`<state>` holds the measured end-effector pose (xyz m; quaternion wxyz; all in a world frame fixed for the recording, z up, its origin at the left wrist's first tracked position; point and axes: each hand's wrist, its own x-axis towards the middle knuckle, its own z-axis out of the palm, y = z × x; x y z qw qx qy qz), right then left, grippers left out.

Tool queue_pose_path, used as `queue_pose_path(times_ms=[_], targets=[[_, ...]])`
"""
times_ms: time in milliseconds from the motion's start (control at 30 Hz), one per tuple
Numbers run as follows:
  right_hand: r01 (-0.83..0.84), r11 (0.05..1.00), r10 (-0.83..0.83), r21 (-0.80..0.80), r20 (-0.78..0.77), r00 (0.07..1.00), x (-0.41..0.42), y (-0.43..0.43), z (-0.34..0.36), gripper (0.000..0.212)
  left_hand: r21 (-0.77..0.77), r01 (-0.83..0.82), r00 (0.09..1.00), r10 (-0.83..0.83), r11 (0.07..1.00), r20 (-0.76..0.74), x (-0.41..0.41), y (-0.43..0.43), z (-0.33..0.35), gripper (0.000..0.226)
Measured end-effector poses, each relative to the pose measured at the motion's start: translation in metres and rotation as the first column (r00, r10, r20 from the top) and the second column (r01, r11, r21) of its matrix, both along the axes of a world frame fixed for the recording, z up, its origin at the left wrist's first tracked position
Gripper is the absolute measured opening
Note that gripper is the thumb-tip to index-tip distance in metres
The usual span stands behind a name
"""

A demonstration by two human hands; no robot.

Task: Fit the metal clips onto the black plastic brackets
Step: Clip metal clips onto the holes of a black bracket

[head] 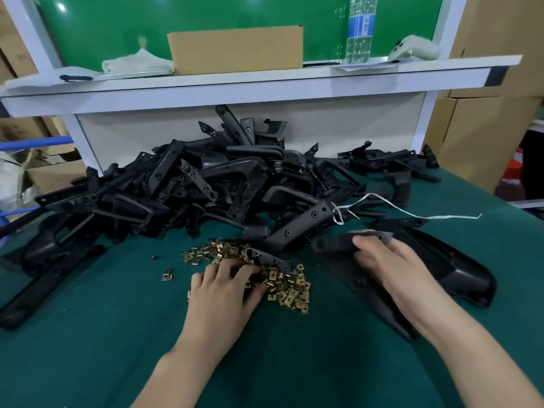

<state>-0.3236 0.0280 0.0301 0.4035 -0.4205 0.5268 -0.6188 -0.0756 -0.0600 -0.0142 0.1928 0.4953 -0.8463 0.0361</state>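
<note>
We see a dark green table cover [88,334] running from the near edge to a white shelf [265,83] at the back. Behind the shelf stands a green board [117,25], with stacked cardboard cartons [485,136] to the right.

Nearest us, loose brass-coloured metal clips [291,290] lie in a small pile on the cover, with a few strays to its left. Beyond them a heap of black brackets [206,184] rises against the shelf's base, and a white string [412,213] trails from its right side. On the shelf sit a brown cardboard box [235,50] whose contents we cannot see, a folded cloth [135,66] and a clear bottle [360,28].

Our left hand [223,287] rests palm-down on the clip pile with its fingers bent into the clips; we cannot tell whether it pinches one. Our right hand [391,263], slightly blurred, curls its fingers over the far edge of a flat black bracket [332,242] lying on the cover just right of the clips, and grips it.
</note>
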Motion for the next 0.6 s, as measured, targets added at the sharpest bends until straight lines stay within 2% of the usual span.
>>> queue_pose_path(times_ms=[33,100,133,200,400,600], targets=[[0.074,0.997,-0.072,0.023,-0.081,0.994,0.003,-0.001,-0.003,0.016,-0.019,0.01,1.0,-0.011,1.0,-0.01,0.0,0.0,0.0,0.029],[0.13,0.991,-0.116,0.022,-0.323,0.939,0.011,-0.001,-0.01,0.013,-0.039,0.025,0.999,-0.026,0.999,-0.035,-0.001,0.001,-0.001,0.024],[0.121,0.992,-0.095,0.032,-0.437,0.894,0.015,-0.001,-0.014,0.007,-0.039,0.03,0.998,-0.032,0.999,-0.054,-0.002,0.001,-0.001,0.023],[0.095,0.993,-0.033,0.075,-0.588,0.809,0.019,0.001,-0.021,0.018,-0.035,0.043,0.994,-0.047,0.998,-0.1,-0.002,0.001,-0.002,0.019],[0.126,0.992,-0.113,-0.029,-0.668,0.736,0.019,0.003,-0.027,0.056,-0.01,0.076,0.975,-0.076,0.997,-0.21,-0.001,0.002,-0.005,0.012],[0.171,0.977,-0.211,-0.129,-0.728,0.652,0.017,0.0,-0.028,0.053,-0.041,0.065,0.964,-0.074,0.997,-0.257,-0.001,0.0,-0.002,0.014]])
